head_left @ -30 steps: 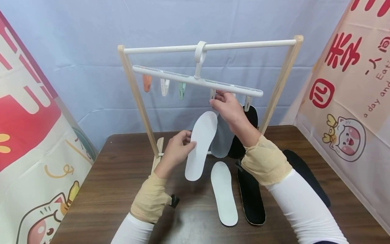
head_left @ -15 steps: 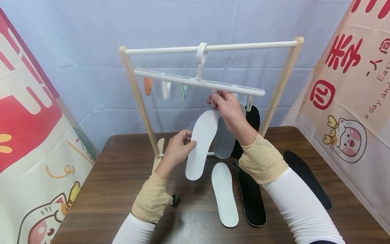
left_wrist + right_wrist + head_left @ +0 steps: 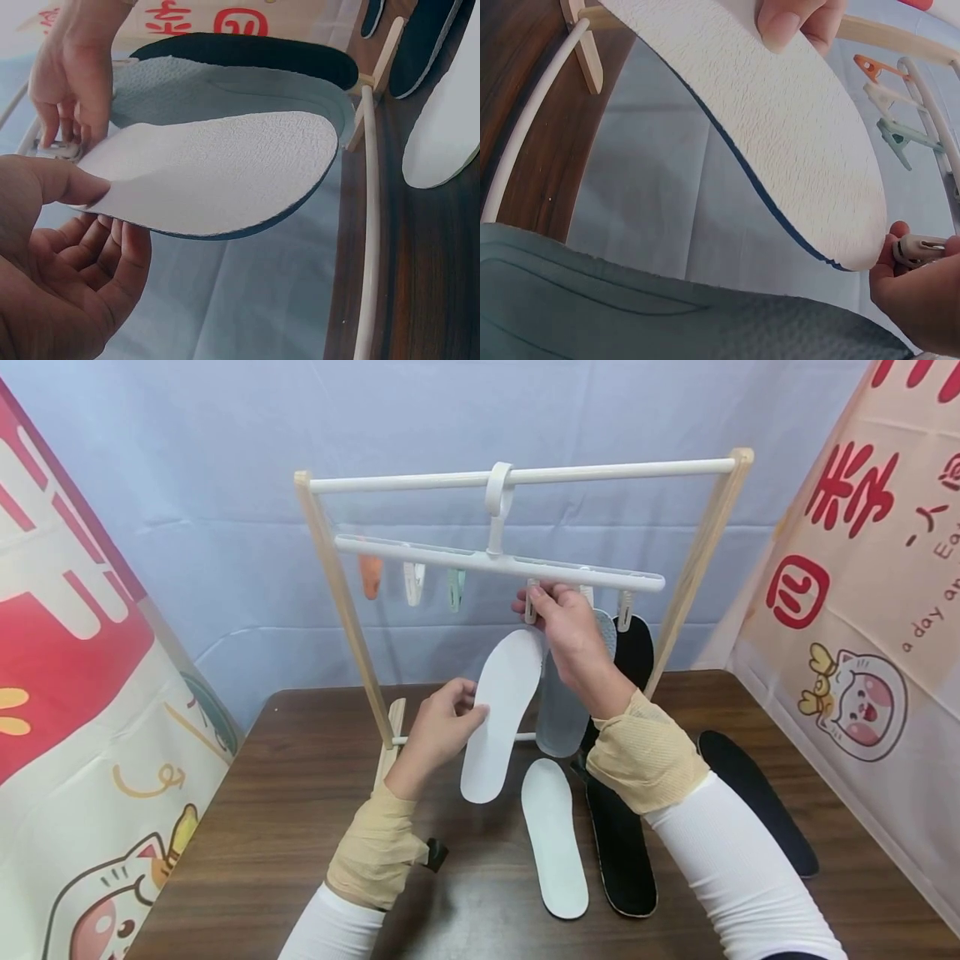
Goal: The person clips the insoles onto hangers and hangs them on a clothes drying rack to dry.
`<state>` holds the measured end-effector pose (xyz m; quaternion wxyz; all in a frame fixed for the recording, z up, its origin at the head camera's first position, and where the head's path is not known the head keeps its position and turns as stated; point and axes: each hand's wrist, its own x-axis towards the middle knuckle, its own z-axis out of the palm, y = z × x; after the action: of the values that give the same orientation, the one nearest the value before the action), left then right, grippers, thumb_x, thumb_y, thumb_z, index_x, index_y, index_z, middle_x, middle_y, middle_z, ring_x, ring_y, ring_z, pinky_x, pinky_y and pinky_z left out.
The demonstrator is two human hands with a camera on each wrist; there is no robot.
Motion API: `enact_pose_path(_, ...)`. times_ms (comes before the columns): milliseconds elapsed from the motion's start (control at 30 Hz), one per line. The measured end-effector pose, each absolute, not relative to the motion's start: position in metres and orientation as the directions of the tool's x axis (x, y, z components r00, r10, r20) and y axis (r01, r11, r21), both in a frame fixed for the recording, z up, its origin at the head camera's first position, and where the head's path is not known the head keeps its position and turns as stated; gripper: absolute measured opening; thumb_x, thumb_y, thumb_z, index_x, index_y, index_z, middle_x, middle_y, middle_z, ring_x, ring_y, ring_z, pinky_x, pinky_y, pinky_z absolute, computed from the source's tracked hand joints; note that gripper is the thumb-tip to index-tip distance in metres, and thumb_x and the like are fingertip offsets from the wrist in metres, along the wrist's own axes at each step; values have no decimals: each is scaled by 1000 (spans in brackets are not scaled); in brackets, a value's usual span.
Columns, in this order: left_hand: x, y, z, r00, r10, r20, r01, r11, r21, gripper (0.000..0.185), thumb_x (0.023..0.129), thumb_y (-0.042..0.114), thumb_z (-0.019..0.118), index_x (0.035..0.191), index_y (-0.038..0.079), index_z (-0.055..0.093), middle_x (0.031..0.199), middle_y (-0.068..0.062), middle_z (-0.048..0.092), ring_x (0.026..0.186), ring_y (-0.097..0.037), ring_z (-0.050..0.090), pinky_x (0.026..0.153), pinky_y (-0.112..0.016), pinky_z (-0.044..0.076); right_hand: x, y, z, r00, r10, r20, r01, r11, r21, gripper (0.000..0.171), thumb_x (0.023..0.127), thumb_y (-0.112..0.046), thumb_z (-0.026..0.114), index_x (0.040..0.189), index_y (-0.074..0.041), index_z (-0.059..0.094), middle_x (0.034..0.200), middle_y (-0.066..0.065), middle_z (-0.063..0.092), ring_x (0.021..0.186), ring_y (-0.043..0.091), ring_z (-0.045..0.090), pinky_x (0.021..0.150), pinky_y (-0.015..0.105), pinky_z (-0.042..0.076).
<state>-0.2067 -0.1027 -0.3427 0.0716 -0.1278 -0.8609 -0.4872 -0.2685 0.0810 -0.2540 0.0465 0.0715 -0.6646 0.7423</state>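
Note:
My left hand (image 3: 467, 710) pinches a white insole (image 3: 498, 718) by its edge and holds it upright under the white clip hanger (image 3: 450, 557). The insole's toe reaches up near a pale clip (image 3: 531, 602), which my right hand (image 3: 540, 603) pinches between fingers and thumb. In the left wrist view the thumb of the left hand (image 3: 79, 191) lies on the white insole (image 3: 217, 172), with the right hand (image 3: 71, 75) at the clip (image 3: 56, 148). The right wrist view shows the insole (image 3: 765, 127) ending just short of the clip (image 3: 919, 249).
A grey insole (image 3: 562, 714) and a black insole (image 3: 637, 652) hang from the hanger's right end. Orange, white and green clips (image 3: 414, 583) hang free at its left. On the brown table (image 3: 262, 793) lie a white insole (image 3: 555, 839) and two black insoles (image 3: 622, 847). The wooden rack (image 3: 341, 602) frames it all.
Both hands keep the same holds. The hanger with its hanging insoles has shifted slightly right, and the white insole's toe sits a touch higher by the clip.

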Motion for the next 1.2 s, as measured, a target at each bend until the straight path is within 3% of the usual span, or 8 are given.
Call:
enact_pose_path(267,-206,-101,-342,-958,155,242,287,489,824,22,95,14,67,114,3,66,99,-11,72,88,-25,67,75,-37,54,-266,83,-254,-985,-27,169,-165,-118,-979,39,109,-17,45,140,7,47,107,1,58,100,12,62,103,31,44)
enact_pose_path(767,-204,-98,-341,-952,164,259,306,468,829,20,95,13,66,112,3,66,98,-11,72,87,-24,67,73,-34,53,-263,82,-253,-980,-22,200,-192,-182,-964,13,108,-11,45,114,-6,56,102,2,59,99,15,62,102,32,45)
enact_pose_path(1200,-204,-96,-340,-944,166,285,330,459,825,19,95,13,67,112,3,66,96,-10,72,84,-22,64,71,-33,51,-261,82,-252,-981,-26,195,-185,-211,-960,12,107,-9,46,108,-8,57,97,2,61,97,15,64,105,36,45)
